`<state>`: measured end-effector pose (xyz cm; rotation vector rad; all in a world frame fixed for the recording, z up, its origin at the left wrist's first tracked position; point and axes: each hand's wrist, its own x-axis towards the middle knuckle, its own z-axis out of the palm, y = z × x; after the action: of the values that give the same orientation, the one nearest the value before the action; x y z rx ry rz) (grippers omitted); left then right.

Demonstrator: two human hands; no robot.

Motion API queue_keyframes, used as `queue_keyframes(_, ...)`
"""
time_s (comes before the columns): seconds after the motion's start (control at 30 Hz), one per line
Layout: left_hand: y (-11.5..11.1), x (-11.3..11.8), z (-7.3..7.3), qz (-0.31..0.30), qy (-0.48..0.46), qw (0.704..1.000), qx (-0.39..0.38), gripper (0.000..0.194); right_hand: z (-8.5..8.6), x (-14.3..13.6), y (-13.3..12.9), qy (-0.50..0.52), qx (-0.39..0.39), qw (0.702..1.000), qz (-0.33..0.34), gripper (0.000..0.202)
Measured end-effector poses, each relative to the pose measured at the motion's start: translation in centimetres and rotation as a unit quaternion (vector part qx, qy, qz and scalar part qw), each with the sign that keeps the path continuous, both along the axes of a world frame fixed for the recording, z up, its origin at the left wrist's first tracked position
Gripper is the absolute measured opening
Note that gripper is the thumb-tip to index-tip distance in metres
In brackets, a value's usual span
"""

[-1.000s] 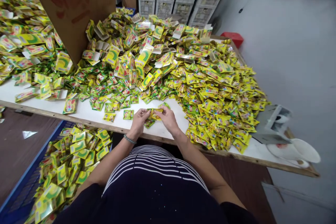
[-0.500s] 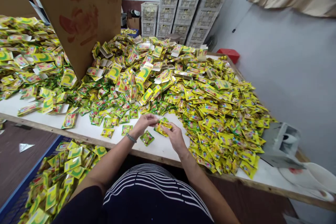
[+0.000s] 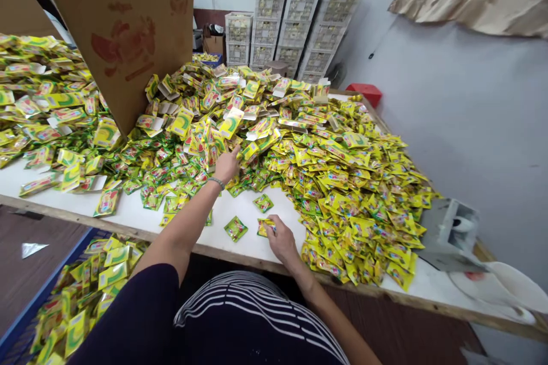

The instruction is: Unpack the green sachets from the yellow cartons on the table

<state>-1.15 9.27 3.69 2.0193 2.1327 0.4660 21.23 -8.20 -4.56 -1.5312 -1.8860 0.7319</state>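
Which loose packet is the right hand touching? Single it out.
The mostly yellow packet, at the fingers of the right hand; the two nearby green packets lie untouched on the white tabletop.

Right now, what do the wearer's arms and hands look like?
Both the left hand and right hand are ungloved. The left wrist wears a thin, greyish-green, beaded-looking bracelet; none shows on the right. A plain dark navy sleeve covers the left upper arm; the right sleeve is out of view.
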Motion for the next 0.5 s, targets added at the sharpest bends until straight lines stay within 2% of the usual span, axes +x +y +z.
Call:
queue_keyframes(0.1,-1.6,-1.9,-0.3,-0.013,0.008,1.000,-0.011,0.053,-0.3,0.0,0.1,0.020,-0.024,0.999,-0.018,0.027)
queue_keyframes(0.2,-2.3,-2.8,-0.3,-0.027,0.007,0.999,-0.027,0.065,-0.3,-0.6,0.0,0.033,-0.019,0.999,-0.012,0.029)
queue_keyframes(0.27,-2.2,-2.4,0.1,-0.030,-0.008,0.999,-0.029,0.072,-0.3,-1.0,0.0,0.033,-0.012,0.999,-0.007,0.031)
queue_keyframes(0.33,-2.0,-1.2,1.1,-0.013,-0.049,0.999,-0.006,0.070,-0.4,-1.1,0.0,0.032,-0.005,0.999,-0.007,0.031)
queue_keyframes(0.4,-2.3,0.7,2.9,0.004,-0.144,0.989,0.044,0.055,-0.6,-1.1,0.0,0.037,0.003,0.999,-0.004,0.029)
queue_keyframes(0.43,-3.0,1.7,3.9,-0.003,-0.216,0.974,0.071,0.045,-0.7,-1.1,0.1,0.041,0.008,0.999,-0.004,0.028)
queue_keyframes(0.47,-4.2,2.6,4.9,-0.023,-0.300,0.950,0.090,0.037,-0.8,-1.0,0.1,0.046,0.014,0.999,-0.005,0.028)
queue_keyframes(0.5,-5.9,3.3,5.8,-0.059,-0.392,0.913,0.095,0.034,-0.9,-1.1,0.2,0.050,0.020,0.999,-0.006,0.027)
